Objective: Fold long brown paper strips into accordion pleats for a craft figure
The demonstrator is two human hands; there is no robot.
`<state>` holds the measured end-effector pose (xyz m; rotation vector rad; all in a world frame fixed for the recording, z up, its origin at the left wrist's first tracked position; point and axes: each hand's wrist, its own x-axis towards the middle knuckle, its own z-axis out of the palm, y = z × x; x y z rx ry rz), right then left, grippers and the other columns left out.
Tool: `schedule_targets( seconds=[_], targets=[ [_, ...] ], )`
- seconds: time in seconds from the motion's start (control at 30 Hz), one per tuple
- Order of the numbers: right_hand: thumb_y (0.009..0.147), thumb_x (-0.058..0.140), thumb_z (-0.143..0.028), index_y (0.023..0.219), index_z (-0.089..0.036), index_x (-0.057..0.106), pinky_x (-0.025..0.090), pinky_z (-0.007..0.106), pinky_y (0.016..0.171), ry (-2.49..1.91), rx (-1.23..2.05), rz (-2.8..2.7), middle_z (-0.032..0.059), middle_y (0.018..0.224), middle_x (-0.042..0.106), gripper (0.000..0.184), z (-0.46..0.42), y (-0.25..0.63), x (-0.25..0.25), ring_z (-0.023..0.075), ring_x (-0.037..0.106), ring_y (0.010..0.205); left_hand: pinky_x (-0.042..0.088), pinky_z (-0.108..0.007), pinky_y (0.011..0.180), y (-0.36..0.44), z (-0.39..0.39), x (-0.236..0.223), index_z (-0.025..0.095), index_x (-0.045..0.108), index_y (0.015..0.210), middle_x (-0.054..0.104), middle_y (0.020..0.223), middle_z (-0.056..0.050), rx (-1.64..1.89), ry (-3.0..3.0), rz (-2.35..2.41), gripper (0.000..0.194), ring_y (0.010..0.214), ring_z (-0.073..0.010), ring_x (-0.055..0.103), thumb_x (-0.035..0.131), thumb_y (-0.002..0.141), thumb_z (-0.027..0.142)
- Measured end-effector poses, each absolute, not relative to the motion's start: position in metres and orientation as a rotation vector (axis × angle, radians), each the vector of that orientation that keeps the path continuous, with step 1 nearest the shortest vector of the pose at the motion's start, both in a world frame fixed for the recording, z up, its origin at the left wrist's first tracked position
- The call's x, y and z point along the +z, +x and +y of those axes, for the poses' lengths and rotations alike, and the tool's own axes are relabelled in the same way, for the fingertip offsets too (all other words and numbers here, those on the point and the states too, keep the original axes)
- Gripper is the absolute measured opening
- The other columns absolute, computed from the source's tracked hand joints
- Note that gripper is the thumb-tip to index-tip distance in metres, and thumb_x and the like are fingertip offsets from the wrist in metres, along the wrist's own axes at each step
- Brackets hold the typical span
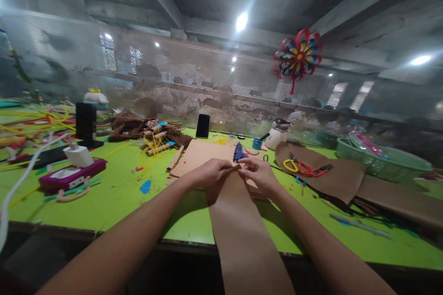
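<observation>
A long strip of brown kraft paper (242, 226) runs from my hands down over the table's front edge. My left hand (216, 172) pinches its far end, where the paper looks narrowly folded. From the other side my right hand (258, 173) grips the same end, thumb and fingers close together. Both hands are raised a little over a stack of lighter brown paper sheets (197, 152). Just beyond the fingertips lies a blue glue gun (238, 151), partly hidden by my right hand.
Scissors with orange and yellow handles (304, 169) rest on brown paper (341, 182) at right, near a green basket (391, 159). A phone (203, 126) stands at the back. Left are a purple power strip (71, 175), a white charger (79, 154) and scattered paper scraps.
</observation>
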<state>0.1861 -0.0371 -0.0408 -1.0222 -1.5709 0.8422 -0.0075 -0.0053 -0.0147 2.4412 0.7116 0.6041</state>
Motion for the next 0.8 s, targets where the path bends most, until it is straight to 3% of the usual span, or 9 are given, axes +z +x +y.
schedule_targets(
  seconds=[0.27, 0.4, 0.63, 0.8],
  targets=[
    [0.061, 0.070, -0.029, 0.093, -0.016, 0.063, 0.042, 0.027, 0.066, -0.964, 1.072, -1.610, 0.0023, 0.077, 0.062, 0.035, -0.045, 0.185, -0.036, 0.0122, 0.054, 0.068, 0.032, -0.022, 0.061, -0.007, -0.003, -0.015, 0.014, 0.059, 0.087, 0.057, 0.075, -0.004, 0.571, 2.504, 0.653, 0.034, 0.065, -0.0121, 0.043, 0.035, 0.087, 0.038],
    [0.062, 0.069, -0.032, 0.082, -0.014, 0.066, 0.039, 0.025, 0.060, -0.971, 1.079, -1.580, 0.0011, 0.070, 0.061, 0.027, -0.041, 0.187, -0.040, 0.0104, 0.052, 0.061, 0.033, -0.022, 0.061, -0.006, 0.000, -0.018, 0.014, 0.058, 0.081, 0.055, 0.073, -0.003, 0.571, 2.507, 0.669, 0.032, 0.066, -0.0126, 0.044, 0.036, 0.086, 0.038],
    [0.061, 0.069, -0.041, 0.069, -0.013, 0.063, 0.035, 0.024, 0.049, -1.012, 1.029, -1.530, -0.0022, 0.053, 0.054, 0.029, -0.041, 0.189, -0.039, 0.0084, 0.045, 0.047, 0.031, -0.021, 0.057, -0.015, 0.005, -0.014, 0.014, 0.060, 0.082, 0.057, 0.072, -0.002, 0.471, 2.564, 0.716, 0.034, 0.063, -0.0120, 0.045, 0.037, 0.084, 0.039],
    [0.060, 0.070, -0.039, 0.065, -0.014, 0.061, 0.034, 0.022, 0.048, -1.016, 1.060, -1.461, -0.0031, 0.051, 0.052, 0.027, -0.039, 0.189, -0.041, 0.0071, 0.043, 0.045, 0.027, -0.020, 0.051, -0.020, 0.006, -0.010, 0.013, 0.060, 0.073, 0.054, 0.063, 0.000, 0.435, 2.602, 0.810, 0.027, 0.055, -0.0099, 0.041, 0.042, 0.079, 0.032]
  ],
)
